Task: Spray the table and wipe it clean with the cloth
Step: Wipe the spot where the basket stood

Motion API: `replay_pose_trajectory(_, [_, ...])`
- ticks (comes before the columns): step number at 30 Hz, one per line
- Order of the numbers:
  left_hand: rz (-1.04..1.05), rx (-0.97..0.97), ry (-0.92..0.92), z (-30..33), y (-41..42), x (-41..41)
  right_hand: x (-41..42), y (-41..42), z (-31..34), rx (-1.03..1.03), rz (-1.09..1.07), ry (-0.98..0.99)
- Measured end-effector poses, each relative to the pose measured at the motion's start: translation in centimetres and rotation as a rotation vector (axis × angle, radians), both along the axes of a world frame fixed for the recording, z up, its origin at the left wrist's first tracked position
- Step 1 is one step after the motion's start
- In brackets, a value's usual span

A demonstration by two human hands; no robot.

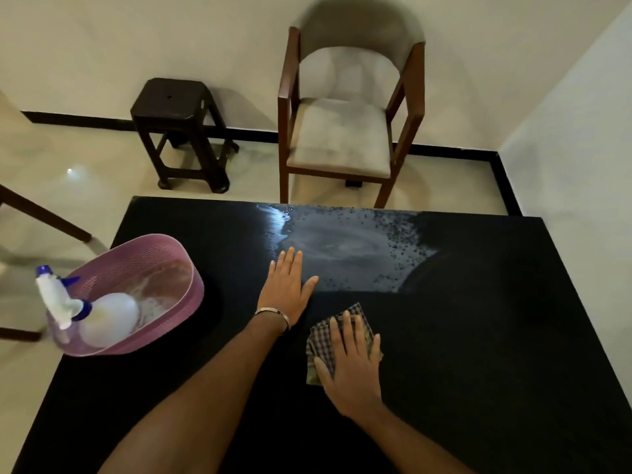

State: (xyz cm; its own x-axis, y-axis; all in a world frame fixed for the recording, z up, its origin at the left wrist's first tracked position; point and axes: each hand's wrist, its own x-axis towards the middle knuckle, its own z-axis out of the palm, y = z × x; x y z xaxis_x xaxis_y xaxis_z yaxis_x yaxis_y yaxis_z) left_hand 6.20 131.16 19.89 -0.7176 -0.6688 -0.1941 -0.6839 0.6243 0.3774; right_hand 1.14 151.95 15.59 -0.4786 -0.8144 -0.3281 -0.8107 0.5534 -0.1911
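your right hand [352, 367] sits lower centre of the frame, palm flat and fingers spread on the checked cloth [333, 340], pressing it onto the dark worktop [496, 336]. no closed grip there, just a flat press; the cloth pokes out above and to the left of the fingers. your left hand [287, 289] is just up and left of it, also flat and open on the worktop, holding nothing, bracelet [273, 314] at the wrist. looks like a brace while you wipe.

left of frame, the pink basket [178, 254] sits at the worktop's left edge with the spray bottle [85, 313] lying tilted inside, nozzle hanging over the rim. spraying looks done, bottle parked.

above the hands, upper centre, a wet patch [342, 251] with swirl marks and droplets speckled along its right side runs to the far edge. the cloth is near it but not on it, so wiping looks only part done.

risks, as i judge it: flat palm means the cloth can bunch or slide out if you push fast. the left fingertips touch the wet patch edge, so that hand could slip or leave prints. droplets at the far edge could get pushed onto the floor. a wide sweep left could knock the basket off.

beyond the worktop: stool [174, 100] and chair [342, 138] by the wall.
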Motion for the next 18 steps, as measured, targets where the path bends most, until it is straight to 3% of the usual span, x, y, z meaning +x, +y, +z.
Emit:
replay_pose_trajectory(6, [0.058, -0.052, -0.002, -1.4, -5.2, 0.4, -8.2, -9.9, -1.2, -0.101, -0.105, 0.1])
replay_pose_trajectory(12, [0.172, -0.054, 0.029, -1.9, -9.9, 1.3, -12.9, -22.2, -1.6, -0.107, -0.162, 0.076])
replay_pose_trajectory(18, [0.271, -0.045, 0.072, -2.0, -12.6, 1.7, -7.4, -31.2, -1.0, -0.103, 0.273, 0.009])
